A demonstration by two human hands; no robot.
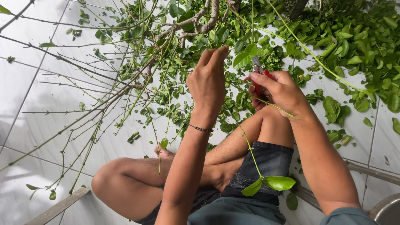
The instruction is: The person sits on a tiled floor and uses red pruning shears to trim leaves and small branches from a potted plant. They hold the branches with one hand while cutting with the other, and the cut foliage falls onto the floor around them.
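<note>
Head view, person seated cross-legged on the floor.

Left hand [208, 81]: raised, back of hand to camera, fingers [214, 56] pinched together at the top around a thin green stem [250, 143] just under a leaf [243, 58]. Grip closed on the stem; the contact point itself is hidden behind the fingertips.

Right hand [283, 89]: wrapped around red-handled pruning shears [259, 77]. Handles are squeezed inside the fist; the metal blades stick out up and to the left, toward the leaf held by the left hand. Cannot tell whether the blades are parted or meeting. Long axis of the shears runs roughly lower right to upper left.

Stem: long axis near vertical, slightly slanted. It runs from the left fingers down past the knee [266, 121] and ends in a pair of glossy leaves [271, 183] over the dark denim shorts [266, 160]. Stripped along most of its length.

Surface: white tiled floor [46, 125] with grey grout lines. A pile of cut green leaves [358, 46] covers the upper right. Bare, thorny twigs [83, 112] fan out to the left from a thicker branch [200, 21] at top centre. Curved metal rim [387, 208] at lower right corner. Daylight, strong glare on the tiles.
</note>
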